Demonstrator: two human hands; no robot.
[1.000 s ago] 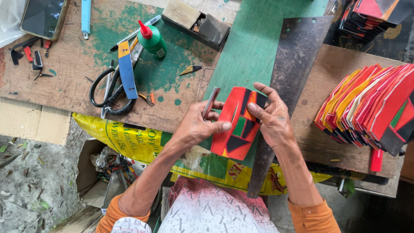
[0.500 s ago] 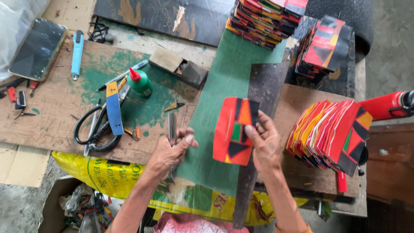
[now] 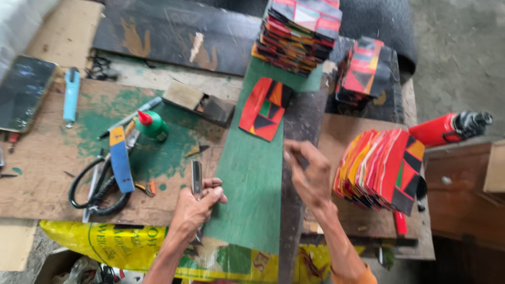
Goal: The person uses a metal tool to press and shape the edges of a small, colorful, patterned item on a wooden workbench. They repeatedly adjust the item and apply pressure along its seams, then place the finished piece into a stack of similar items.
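Note:
My left hand [image 3: 195, 209] grips a slim metal blade tool [image 3: 197, 179] that points away from me, at the left edge of a green cutting board [image 3: 252, 179]. My right hand [image 3: 309, 173] hovers over a long dark metal bar [image 3: 293, 210] beside the board, fingers loosely curled and holding nothing. A folded red, orange, green and black paper piece [image 3: 264, 109] lies free at the far end of the board, well beyond both hands.
A fanned row of similar coloured pieces [image 3: 381, 168] stands to the right, with two stacks [image 3: 300, 31] [image 3: 365, 71] at the back. On the left lie black scissors [image 3: 97, 189], a green glue bottle [image 3: 151, 125], a blue knife [image 3: 71, 95] and a phone [image 3: 23, 92]. A red canister [image 3: 447, 129] sits far right.
The coloured piece left my right hand and now lies farther up the board. My right hand drew back over the metal bar. The view tilted toward the far stacks.

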